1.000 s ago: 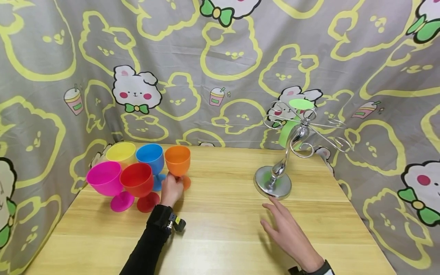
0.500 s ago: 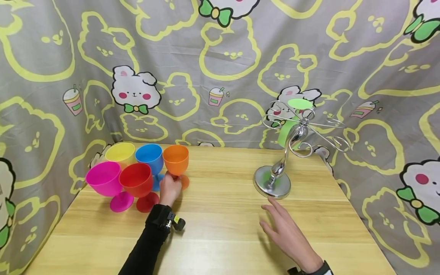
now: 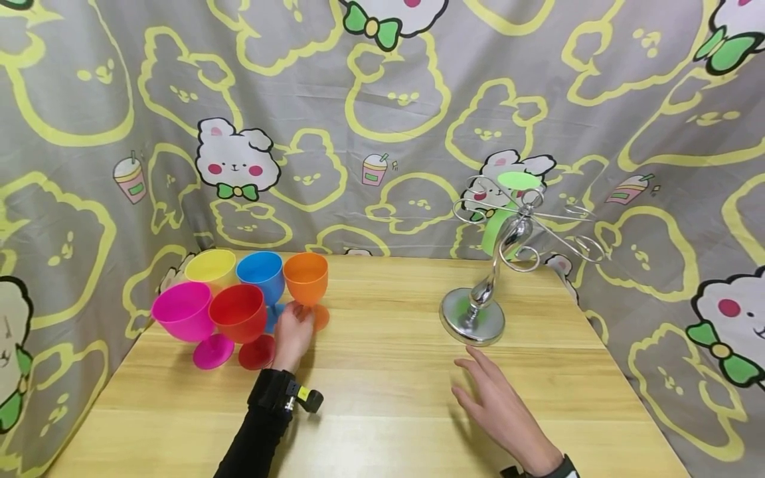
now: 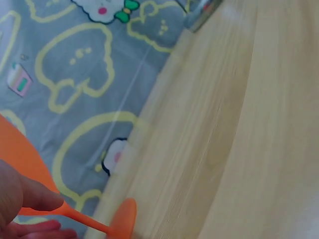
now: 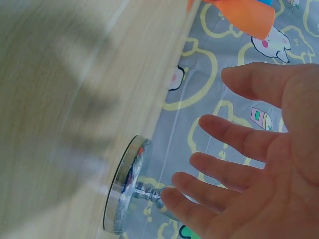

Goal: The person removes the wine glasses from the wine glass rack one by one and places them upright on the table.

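An orange plastic goblet point(image 3: 306, 279) stands upright at the right end of a goblet group. My left hand point(image 3: 293, 332) is at its stem, the thumb and fingers loose and parted on either side in the left wrist view, where the goblet's foot point(image 4: 125, 219) rests on the table. Close by are a blue goblet point(image 3: 260, 275), a red goblet point(image 3: 238, 313), a magenta goblet point(image 3: 182, 311) and a yellow goblet point(image 3: 210, 268). Over the table on the right, my right hand point(image 3: 499, 408) holds nothing, fingers spread, nearest to the round base point(image 3: 472, 317) of a silver metal stand.
The metal stand point(image 3: 515, 232) has curled wire arms reaching outward at the top, with a light green patch behind it. A patterned curtain point(image 3: 406, 199) surrounds the back and sides of the wooden table point(image 3: 382, 398).
My left hand's fingers have loosened from the orange goblet's stem, and the hand has shifted slightly left. The goblet has moved slightly left to its place beside the blue one. My right hand stays put.
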### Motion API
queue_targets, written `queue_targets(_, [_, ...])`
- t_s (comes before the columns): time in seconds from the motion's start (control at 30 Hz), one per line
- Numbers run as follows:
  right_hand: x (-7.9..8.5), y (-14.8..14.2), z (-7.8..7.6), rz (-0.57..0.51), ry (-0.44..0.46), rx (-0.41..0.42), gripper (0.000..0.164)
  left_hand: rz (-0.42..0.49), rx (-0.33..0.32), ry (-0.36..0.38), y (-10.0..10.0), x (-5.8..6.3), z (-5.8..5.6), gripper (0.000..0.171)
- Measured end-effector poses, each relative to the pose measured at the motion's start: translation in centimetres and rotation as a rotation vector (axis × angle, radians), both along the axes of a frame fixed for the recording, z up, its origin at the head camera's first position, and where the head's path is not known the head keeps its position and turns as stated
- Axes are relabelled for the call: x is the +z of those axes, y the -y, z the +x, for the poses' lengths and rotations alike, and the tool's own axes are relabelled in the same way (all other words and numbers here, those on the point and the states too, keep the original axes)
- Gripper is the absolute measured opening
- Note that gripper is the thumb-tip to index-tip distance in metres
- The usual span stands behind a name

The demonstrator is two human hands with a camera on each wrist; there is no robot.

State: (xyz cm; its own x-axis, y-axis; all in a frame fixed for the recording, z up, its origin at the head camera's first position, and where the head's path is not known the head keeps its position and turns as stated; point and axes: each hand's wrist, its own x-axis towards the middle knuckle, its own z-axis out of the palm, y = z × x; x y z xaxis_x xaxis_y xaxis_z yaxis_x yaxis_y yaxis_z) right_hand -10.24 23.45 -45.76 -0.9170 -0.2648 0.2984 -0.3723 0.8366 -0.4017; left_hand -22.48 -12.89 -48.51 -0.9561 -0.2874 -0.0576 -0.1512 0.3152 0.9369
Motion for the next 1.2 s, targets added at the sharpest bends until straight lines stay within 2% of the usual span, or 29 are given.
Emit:
queue_targets(0.13, [0.0,0.2,-0.2,-0.005,-0.012,0.007,0.045,-0.017,-0.028,0.022,-0.5,0.6,2.1,0.059])
queue_targets(0.27, [-0.3,0.9,-0.6,-0.035,0.008,0.007,0.047,-0.113,-0.043,0.052,-1.3,1.1,4.4,0.06])
queue_targets(0.37, [-0.7,1.9,-0.9,-0.072,0.052,0.01,0.049,-0.206,-0.081,0.054,-2.3,1.1,5.9,0.064])
queue_targets(0.47, [-1.1,3.3,-1.2,-0.103,0.1,0.017,0.051,-0.325,-0.159,0.024,-3.5,1.1,7.4,0.069])
queue_targets(0.63, [-1.6,5.4,-1.5,-0.129,0.158,0.029,0.054,-0.565,-0.297,-0.087,-5.1,1.0,9.4,0.076])
queue_targets(0.7, [-1.7,6.1,-1.6,-0.139,0.165,0.041,0.054,-0.65,-0.334,-0.116,-5.5,0.9,9.9,0.078])
queue_targets(0.8, [-1.9,6.8,-1.6,-0.15,0.164,0.055,0.054,-0.731,-0.368,-0.143,-5.9,0.8,10.5,0.08])
queue_targets(0.97, [-2.2,7.5,-1.6,-0.158,0.174,0.066,0.056,-0.757,-0.385,-0.178,-6.3,0.8,11.1,0.08])
queue_targets(1.2, [-2.2,8.0,-1.3,-0.152,0.163,0.075,0.056,-0.755,-0.395,-0.179,-6.8,0.7,11.6,0.078])
